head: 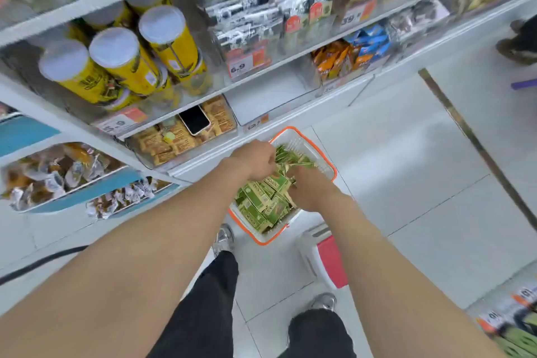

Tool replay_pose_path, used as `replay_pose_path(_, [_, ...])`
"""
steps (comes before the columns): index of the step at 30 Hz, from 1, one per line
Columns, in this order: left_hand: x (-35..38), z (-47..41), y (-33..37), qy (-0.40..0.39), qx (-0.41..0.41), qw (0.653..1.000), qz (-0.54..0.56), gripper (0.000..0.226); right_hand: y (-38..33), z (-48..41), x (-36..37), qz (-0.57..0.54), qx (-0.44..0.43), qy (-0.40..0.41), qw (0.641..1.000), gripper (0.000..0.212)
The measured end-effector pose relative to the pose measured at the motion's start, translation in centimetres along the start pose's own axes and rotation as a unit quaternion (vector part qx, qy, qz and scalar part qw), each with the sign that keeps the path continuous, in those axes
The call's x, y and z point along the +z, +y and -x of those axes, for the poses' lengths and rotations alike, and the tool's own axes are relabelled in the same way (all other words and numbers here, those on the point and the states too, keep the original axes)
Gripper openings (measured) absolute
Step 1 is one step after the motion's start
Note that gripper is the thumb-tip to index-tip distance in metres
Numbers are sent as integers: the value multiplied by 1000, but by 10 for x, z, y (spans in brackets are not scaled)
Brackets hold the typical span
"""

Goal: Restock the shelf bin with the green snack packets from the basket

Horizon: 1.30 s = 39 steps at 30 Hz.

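A white basket with an orange rim [319, 151] stands on the floor below the shelves, filled with several green snack packets [258, 206]. Both my hands reach down into it. My left hand [255, 161] has its fingers curled into the packets near the basket's far side. My right hand [309, 189] is curled around packets in the middle of the pile. An empty clear shelf bin [267, 99] sits on the low shelf just above the basket, to the right of a bin of brown packets [174, 139].
A phone [194, 120] lies on the brown packets. Yellow canisters [122, 61] stand on the shelf above. A white and red step stool [322, 253] is on the floor right of my feet. Another person's shoes [515, 46] show at far right.
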<state>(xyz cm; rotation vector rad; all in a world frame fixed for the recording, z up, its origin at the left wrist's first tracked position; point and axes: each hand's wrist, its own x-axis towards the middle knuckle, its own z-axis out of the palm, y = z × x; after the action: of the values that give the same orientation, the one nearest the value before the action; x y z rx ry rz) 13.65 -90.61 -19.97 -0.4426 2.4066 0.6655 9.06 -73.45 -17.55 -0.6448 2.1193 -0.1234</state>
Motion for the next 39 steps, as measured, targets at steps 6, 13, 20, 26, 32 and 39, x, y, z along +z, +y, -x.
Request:
replay_pose_path(6, [-23,89,66,82,-43,994,62,23,9,102,-51,75,-82,6,994,43])
replay_pose_path(13, [-18,151,140,198,-74,967,146,25,43,175,-105,242,-148,45,958,41])
replay_pose_path(20, [-20,169,150,272,-136,919,252,17,30,178,-134,274,-181,70,942,56])
replay_pose_path(26, [-50,146,125,297,-144,894,302,20,3,131,-135,277,-208,90,934,65])
replay_pose_path(32, [-81,117,86,321,-150,892,280,16,-7,76,-145,296,-236,66,923,59])
replay_pose_path(39, [-65,18,36,305,-179,900,253,27,7,-52,-141,338,-300,39,891,55])
